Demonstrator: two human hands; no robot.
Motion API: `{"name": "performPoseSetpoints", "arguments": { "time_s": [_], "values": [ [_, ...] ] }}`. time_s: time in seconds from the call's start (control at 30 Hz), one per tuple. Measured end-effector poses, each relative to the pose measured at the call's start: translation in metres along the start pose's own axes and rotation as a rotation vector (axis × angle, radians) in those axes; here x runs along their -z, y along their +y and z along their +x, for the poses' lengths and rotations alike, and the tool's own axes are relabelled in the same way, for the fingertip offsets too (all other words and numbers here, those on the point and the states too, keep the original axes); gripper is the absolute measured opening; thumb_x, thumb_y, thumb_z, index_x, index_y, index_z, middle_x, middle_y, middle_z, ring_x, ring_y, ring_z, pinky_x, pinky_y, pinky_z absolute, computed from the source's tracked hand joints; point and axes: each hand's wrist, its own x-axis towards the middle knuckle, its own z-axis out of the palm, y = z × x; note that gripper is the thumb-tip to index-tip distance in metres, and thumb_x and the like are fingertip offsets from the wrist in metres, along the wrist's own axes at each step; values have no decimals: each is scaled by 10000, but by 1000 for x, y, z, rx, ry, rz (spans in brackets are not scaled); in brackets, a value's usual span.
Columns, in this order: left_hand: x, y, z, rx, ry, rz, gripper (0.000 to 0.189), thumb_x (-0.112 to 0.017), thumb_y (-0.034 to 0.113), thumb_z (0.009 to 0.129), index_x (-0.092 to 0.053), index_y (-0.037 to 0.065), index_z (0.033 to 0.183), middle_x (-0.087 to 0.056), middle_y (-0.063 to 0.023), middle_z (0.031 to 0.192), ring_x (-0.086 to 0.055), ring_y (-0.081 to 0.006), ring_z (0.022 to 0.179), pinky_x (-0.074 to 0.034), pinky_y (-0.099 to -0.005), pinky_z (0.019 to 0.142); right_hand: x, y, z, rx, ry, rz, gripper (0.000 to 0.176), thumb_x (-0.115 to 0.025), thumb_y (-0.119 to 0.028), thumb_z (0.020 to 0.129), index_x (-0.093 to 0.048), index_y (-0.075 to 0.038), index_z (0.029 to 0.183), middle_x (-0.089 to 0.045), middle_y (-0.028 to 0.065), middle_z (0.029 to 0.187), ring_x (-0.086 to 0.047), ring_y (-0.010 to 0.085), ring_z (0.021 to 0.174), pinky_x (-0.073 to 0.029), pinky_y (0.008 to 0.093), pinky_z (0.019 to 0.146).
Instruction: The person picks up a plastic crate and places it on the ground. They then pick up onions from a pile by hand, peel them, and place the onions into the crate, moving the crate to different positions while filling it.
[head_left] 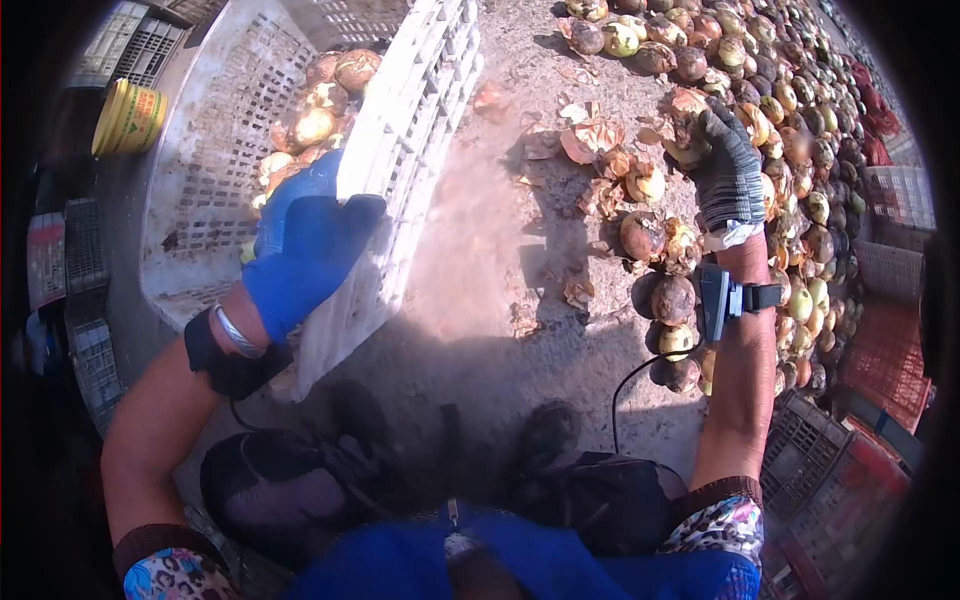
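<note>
My left hand, in a blue glove, is at the near rim of a white plastic crate, its thumb against the crate's right wall. What its fingers hold, if anything, is hidden. Several onions lie inside the crate beyond it. On the right, my right hand, in a grey striped glove, has its fingers curled round an onion at the left edge of a large spread of onions. Loose onions and peeled skins lie on the ground to its left.
A yellow bucket stands left of the crate. Dark crates line the far left. At the lower right are a dark crate and red crates. Dusty concrete lies between the white crate and the onions.
</note>
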Motion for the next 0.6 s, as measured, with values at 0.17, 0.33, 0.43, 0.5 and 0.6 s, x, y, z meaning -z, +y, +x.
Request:
{"name": "performPoseSetpoints", "arguments": {
  "time_s": [0.17,0.33,0.43,0.5,0.6],
  "values": [
    [-7,-19,4,-153,60,40,336,-628,214,904,-623,33,1187,-678,-178,915,-676,-306,800,-527,-388,723,-22,-41,30,-588,-89,485,562,-672,-346,920,-539,-63,1387,-543,183,1412,-563,320,1251,-464,427,1031],
    [0,-7,2,-82,44,268,303,-616,277,867,-616,41,1056,-669,-158,842,-657,-336,764,-531,-436,696,-79,34,-42,-579,-488,-556,617,-817,-277,722,-633,-44,1263,-660,198,1248,-627,359,1153,-484,416,995],
    [1,-3,4,-77,35,202,319,-616,263,836,-609,5,1024,-674,-189,847,-664,-365,764,-531,-477,697,-76,44,-33,-811,-284,-375,611,-806,-193,686,-636,-44,1255,-700,195,1140,-684,303,1024,-522,380,929],
    [2,-6,4,-80,48,214,326,-613,269,838,-606,3,1026,-674,-187,838,-664,-365,758,-530,-481,695,-65,24,-7,-987,-24,-133,594,-805,-181,700,-632,-33,1250,-708,158,1088,-693,219,940,-571,344,797],
    [3,-2,3,-114,60,225,305,-611,279,843,-615,8,982,-667,-195,821,-661,-365,746,-523,-470,696,-58,-59,49,-889,99,578,479,-726,-176,842,-574,-108,1291,-658,101,1135,-668,266,982,-595,431,777]
  ]
}}
